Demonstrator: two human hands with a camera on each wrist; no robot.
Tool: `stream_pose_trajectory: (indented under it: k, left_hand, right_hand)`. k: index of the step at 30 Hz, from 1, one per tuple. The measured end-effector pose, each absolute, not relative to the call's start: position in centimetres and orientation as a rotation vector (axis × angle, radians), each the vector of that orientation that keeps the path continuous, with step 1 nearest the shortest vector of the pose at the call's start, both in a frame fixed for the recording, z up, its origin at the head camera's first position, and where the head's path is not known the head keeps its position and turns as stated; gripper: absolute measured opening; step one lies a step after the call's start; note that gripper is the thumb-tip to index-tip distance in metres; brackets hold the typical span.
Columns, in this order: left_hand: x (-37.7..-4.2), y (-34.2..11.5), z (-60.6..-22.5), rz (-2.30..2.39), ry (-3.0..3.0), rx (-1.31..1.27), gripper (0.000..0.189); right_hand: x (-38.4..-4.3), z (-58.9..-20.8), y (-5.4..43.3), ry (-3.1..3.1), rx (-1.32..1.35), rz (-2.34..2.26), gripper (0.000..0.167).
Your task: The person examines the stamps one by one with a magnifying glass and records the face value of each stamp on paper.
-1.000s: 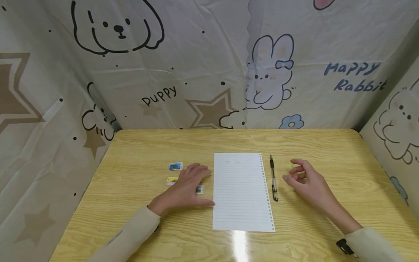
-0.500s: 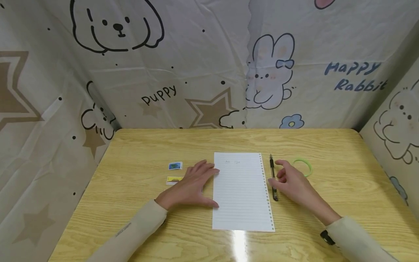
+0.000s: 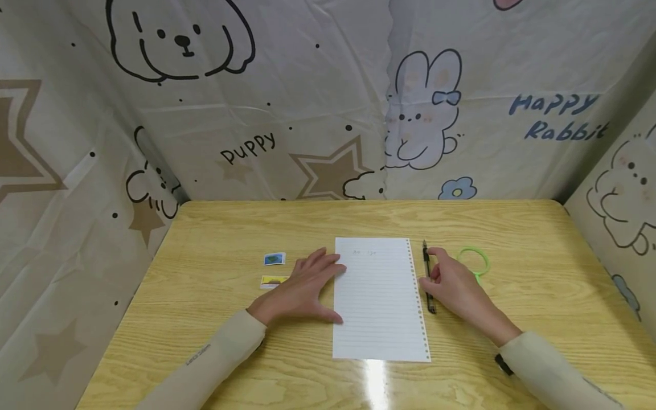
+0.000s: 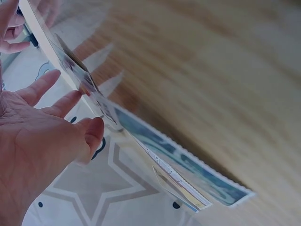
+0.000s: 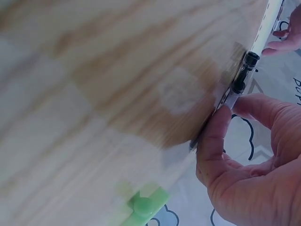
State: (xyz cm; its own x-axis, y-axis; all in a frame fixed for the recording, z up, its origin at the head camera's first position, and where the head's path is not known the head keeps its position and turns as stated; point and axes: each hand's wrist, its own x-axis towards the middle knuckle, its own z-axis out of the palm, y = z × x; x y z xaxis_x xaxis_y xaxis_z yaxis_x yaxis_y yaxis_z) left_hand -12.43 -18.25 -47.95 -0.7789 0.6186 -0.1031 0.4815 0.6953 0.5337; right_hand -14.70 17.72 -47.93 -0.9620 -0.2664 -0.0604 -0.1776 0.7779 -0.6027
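Observation:
Lying flat mid-table is a lined sheet of paper [image 3: 376,319] with faint writing near its top. My left hand [image 3: 299,290] spreads its fingers over the sheet's left edge. Beneath and beside that hand lie several postage stamps, among them a blue one [image 3: 274,259] and a yellow one [image 3: 273,282]; the left wrist view shows a stamp with a perforated edge [image 4: 178,157]. To the right of the paper is a black and clear pen [image 3: 430,304]. My right hand [image 3: 456,285] pinches its barrel between thumb and forefinger, as the right wrist view shows.
A green ring with a short stem [image 3: 488,262] lies just beyond my right hand, which hides the stem's end. The wooden table [image 3: 538,245] meets a printed cloth backdrop [image 3: 318,102] at its back and sides.
My right hand has come left from the green ring to the pen and taken hold of it, uncovering the ring. My left hand has slid slightly right onto the paper's edge.

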Motion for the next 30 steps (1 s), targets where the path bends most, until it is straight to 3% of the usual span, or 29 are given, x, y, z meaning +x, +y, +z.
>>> stream_pose_trajectory:
  k: [12, 21, 26, 30]
  left_hand:
    - [-12.5, -18.2, -48.2, 0.672, 2.639, 0.874, 0.102]
    - [-12.6, -18.2, -48.2, 0.664, 2.638, 0.876, 0.102]
    - [-12.5, -18.1, -48.2, 0.663, 2.639, 0.879, 0.102]
    - [-12.4, -18.1, -48.1, 0.667, 2.637, 0.877, 0.102]
  right_hand:
    - [-14.5, -47.7, 17.8, 2.843, -0.383, -0.98, 0.045]
    - [-14.0, -45.8, 18.0, 2.825, -0.283, -1.335, 0.055]
    - [-13.7, -45.1, 18.1, 2.811, -0.342, -1.572, 0.05]
    - [-13.7, -44.7, 18.3, 2.793, -0.364, -1.723, 0.037]
